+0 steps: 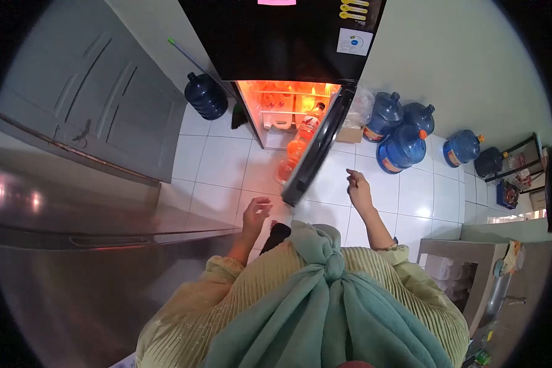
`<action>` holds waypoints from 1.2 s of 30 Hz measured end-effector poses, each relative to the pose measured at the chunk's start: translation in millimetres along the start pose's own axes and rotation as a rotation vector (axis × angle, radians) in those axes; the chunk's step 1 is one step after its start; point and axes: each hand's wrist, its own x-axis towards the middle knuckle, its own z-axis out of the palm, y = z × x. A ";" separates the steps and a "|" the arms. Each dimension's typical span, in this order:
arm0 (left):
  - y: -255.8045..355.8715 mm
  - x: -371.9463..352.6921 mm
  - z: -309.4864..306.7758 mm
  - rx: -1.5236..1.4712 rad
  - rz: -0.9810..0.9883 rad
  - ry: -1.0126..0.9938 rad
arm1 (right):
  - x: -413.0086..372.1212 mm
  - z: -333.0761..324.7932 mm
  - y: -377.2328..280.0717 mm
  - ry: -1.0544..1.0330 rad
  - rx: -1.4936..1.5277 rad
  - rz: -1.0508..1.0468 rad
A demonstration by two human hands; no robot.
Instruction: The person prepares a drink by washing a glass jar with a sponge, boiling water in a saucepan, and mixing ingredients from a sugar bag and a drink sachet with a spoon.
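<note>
The lower door (318,150) of a black fridge (282,40) stands ajar, and orange light glows from the shelves inside. Bottles (308,126) stand in the door's inner racks, and a white container (277,120) is low in the compartment. My left hand (256,213) is left of the door's lower end, fingers loosely bent and apart, holding nothing. To the right of the door is my right hand (358,186), touching nothing, with its index finger extended and the others curled.
Large blue water bottles (402,148) stand on the tiled floor at the right, beside a cardboard box (349,134). A dark blue bottle (206,96) and a broom (239,115) are left of the fridge. A metal surface (92,270) fills the lower left; a counter (460,248) is lower right.
</note>
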 end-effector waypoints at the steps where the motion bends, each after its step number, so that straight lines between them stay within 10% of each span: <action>1: -10.3 -6.6 -5.3 0.017 -0.066 0.065 | -1.8 -4.6 -4.4 -0.006 -0.012 -0.006; 12: -182.9 122.2 52.8 0.182 -0.392 0.093 | -9.0 -69.8 -0.8 0.162 -0.567 0.259; 17: -251.6 199.9 127.6 0.361 -0.231 -0.238 | 11.4 -92.0 26.6 0.180 -0.723 0.122; 23: -292.1 312.5 241.7 0.564 0.164 -0.060 | 19.5 -96.4 24.1 0.199 -0.634 0.266; 25: -296.4 350.1 252.4 0.834 0.019 -0.501 | 23.2 -93.4 16.4 0.174 -0.718 0.167; 28: -422.1 369.9 269.5 0.138 -0.194 -0.496 | 22.1 -90.4 16.4 0.207 -0.698 0.222; 31: -334.0 355.8 250.2 0.692 -0.209 -0.546 | 23.6 -93.5 16.9 0.201 -0.683 0.187; 36: -283.1 339.5 230.5 0.624 -0.198 -0.107 | 25.0 -90.5 9.7 0.170 -0.681 0.207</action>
